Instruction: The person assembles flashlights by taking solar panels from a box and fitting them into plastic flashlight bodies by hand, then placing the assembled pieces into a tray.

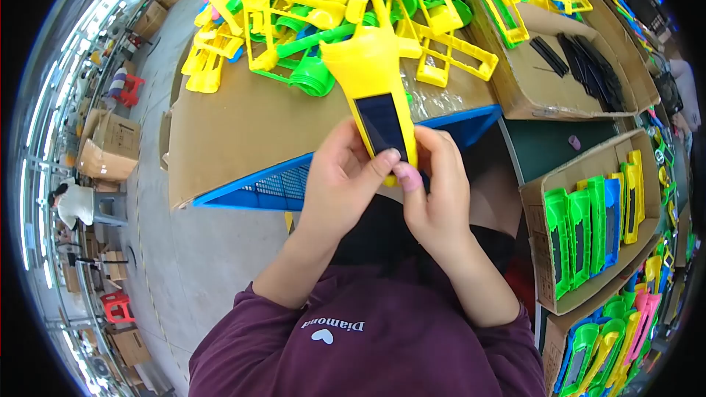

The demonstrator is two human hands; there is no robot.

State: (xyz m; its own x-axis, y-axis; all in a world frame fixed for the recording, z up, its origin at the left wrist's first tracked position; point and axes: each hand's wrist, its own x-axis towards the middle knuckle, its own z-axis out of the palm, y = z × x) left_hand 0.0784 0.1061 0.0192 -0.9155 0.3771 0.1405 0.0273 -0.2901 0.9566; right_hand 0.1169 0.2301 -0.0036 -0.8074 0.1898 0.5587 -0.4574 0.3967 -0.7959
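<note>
While the fingers [435, 148] of your left hand [340, 180] and right hand [443, 187] grip its near end from opposite edges, the yellow casing [365, 66] points away from you, long axis toward the piled parts [323, 9], far end leaning slightly left. Neither hand is clearly nearer. Your left thumb [382, 162] lies at the lower end of the dark panel [379, 121]; the right thumb [408, 178], pink-tipped, sits just beside it. Beyond lies the cardboard sheet [235, 132] bearing the parts.

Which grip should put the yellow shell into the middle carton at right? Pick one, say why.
Right, probably: the right grip holds the yellow shell and is on the side of the middle carton. The left grip holds it too, but sits farther from that carton.
</note>
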